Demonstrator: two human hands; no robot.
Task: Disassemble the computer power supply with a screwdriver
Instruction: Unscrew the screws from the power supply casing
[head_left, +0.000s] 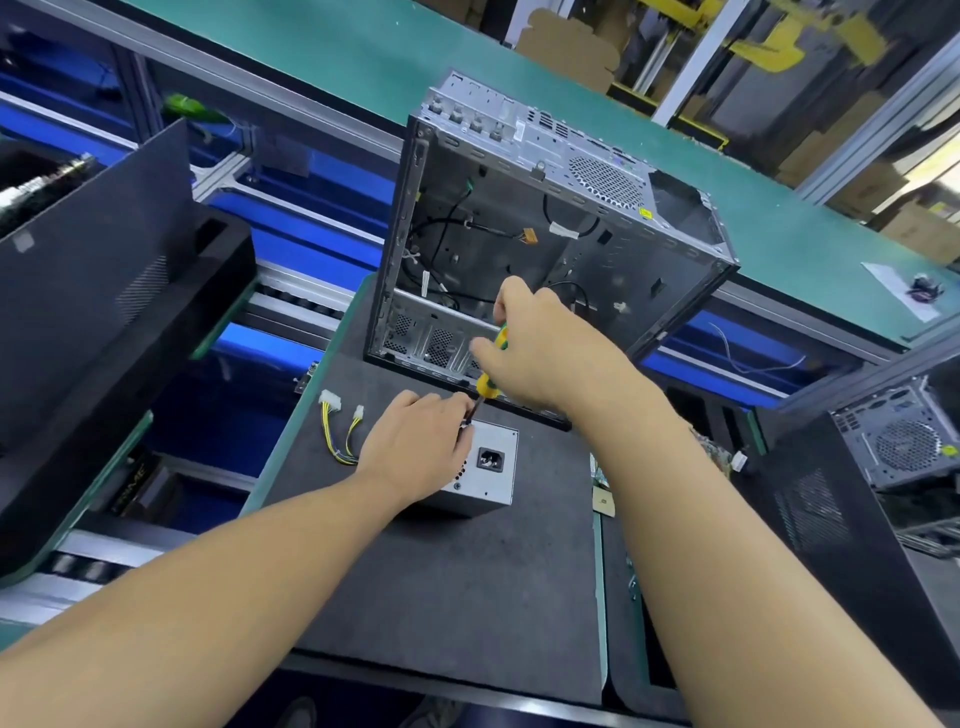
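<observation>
A grey metal power supply (493, 478) stands on the dark mat, its black mains socket facing up. My left hand (415, 447) lies over its left part, fingers curled at the top edge near the screwdriver's tip. My right hand (545, 348) grips a yellow and green screwdriver (488, 382) by the handle. The shaft slants down to the supply's upper left corner. Yellow and black cables with white plugs (337, 426) trail out to the left of the supply.
An empty grey computer case (545, 218) lies open just behind the supply. The dark mat (467, 597) covers the work surface. A black side panel (104, 291) leans at the left. Another case (904, 436) stands at the right. A green conveyor (363, 62) runs behind.
</observation>
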